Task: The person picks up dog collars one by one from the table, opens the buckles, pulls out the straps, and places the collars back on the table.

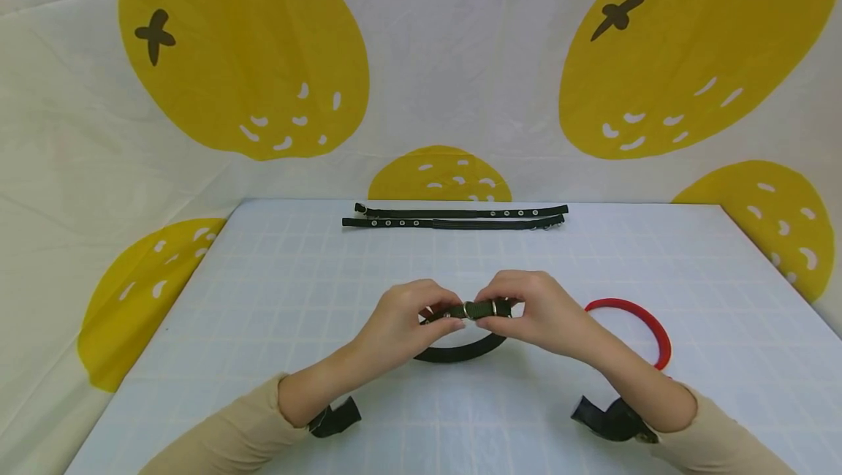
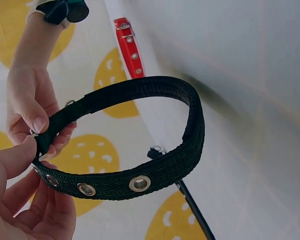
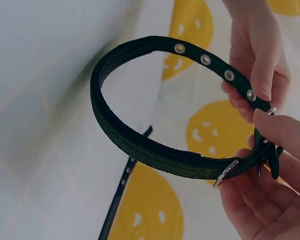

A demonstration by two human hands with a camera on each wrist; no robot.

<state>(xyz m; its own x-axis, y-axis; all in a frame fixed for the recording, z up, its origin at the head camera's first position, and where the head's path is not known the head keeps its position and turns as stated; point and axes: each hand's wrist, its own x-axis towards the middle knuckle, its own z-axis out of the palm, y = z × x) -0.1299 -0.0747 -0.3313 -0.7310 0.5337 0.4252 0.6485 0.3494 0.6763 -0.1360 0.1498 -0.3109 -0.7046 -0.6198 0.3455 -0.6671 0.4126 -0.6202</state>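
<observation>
A dark green dog collar [image 1: 460, 352] is bent into a loop above the table, with both hands at its ends. My left hand [image 1: 408, 318] pinches the end with metal eyelets [image 2: 139, 183] between thumb and fingers. On the other side, my right hand [image 1: 542, 310] pinches the buckle end, where a D-ring [image 3: 225, 175] hangs from the strap. The two ends meet between the hands, and the strap tip sticks out beside the right fingers. Fingers partly hide the buckle, so I cannot tell whether its pin sits in an eyelet.
A red collar [image 1: 647, 318] lies looped on the table to the right, partly behind the right forearm. Two dark straps with eyelets [image 1: 460, 224] lie straight along the table's back edge. Behind them hangs a white cloth [image 1: 460, 44] with yellow fruit prints.
</observation>
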